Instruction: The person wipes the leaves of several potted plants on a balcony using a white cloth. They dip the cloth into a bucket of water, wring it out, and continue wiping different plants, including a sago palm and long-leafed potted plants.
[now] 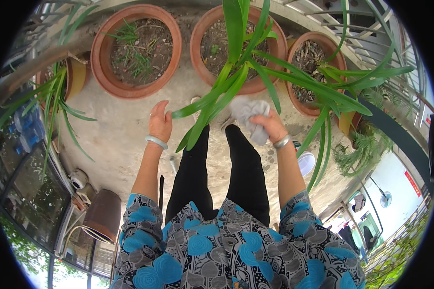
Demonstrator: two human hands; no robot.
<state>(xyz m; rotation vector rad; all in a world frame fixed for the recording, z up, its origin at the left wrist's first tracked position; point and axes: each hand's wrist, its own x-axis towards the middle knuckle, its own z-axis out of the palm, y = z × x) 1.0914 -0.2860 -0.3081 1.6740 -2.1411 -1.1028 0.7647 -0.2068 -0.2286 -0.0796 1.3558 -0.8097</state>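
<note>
A crumpled grey cloth point(251, 117) is bunched in my right hand point(273, 126), which wears a metal bracelet. Long green strap leaves point(217, 95) arch toward me from a plant in the middle terracotta pot point(199, 47). One leaf's tip meets the thumb side of my left hand point(160, 123); whether the fingers pinch it is unclear. A pale bangle circles that wrist. Between the two hands, more leaves droop in front of my legs. The cloth is right of these leaves, slightly blurred.
At the back left stands a terracotta pot point(97, 65) with grassy weeds. A smaller pot point(341, 59) is at the right, below a metal railing point(347, 27). Another strap-leaved plant point(59, 83) spreads at far left. A brown barrel-like pot point(103, 213) and a white bucket point(305, 162) stand nearer.
</note>
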